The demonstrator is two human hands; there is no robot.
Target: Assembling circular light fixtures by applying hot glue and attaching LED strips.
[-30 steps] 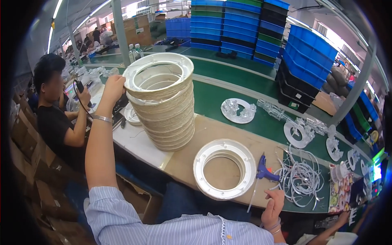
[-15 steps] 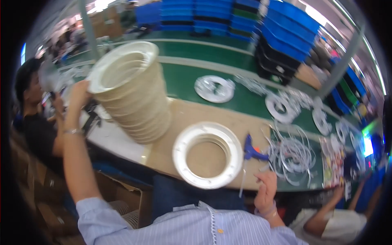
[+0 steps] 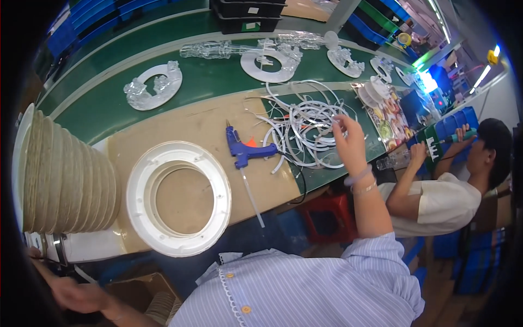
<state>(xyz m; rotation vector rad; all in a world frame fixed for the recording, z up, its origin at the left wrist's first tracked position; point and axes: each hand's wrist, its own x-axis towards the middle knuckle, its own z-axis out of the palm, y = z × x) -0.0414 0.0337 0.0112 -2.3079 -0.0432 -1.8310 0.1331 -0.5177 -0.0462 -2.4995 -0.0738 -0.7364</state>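
The striped blue shirt (image 3: 305,283) has scalloped trim (image 3: 228,290) (and 2 yellowish buttons (image 3: 246,309)).

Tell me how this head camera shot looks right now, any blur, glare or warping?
In the head view, the left hand is smeared, while the right hand and blue glue gun look fairly clear; a blue-white light glares at upper right; fisheye distortion bows the green work surface, and the corners go black.

I'm working in a factory workshop: ring parts (image 3: 154,100) lining a long green surface (image 3: 210,71), glue gun (image 3: 243,151) lying out, crates (image 3: 248,12) standing stacked, co-worker (image 3: 444,204) gripping a tool (image 3: 458,135).
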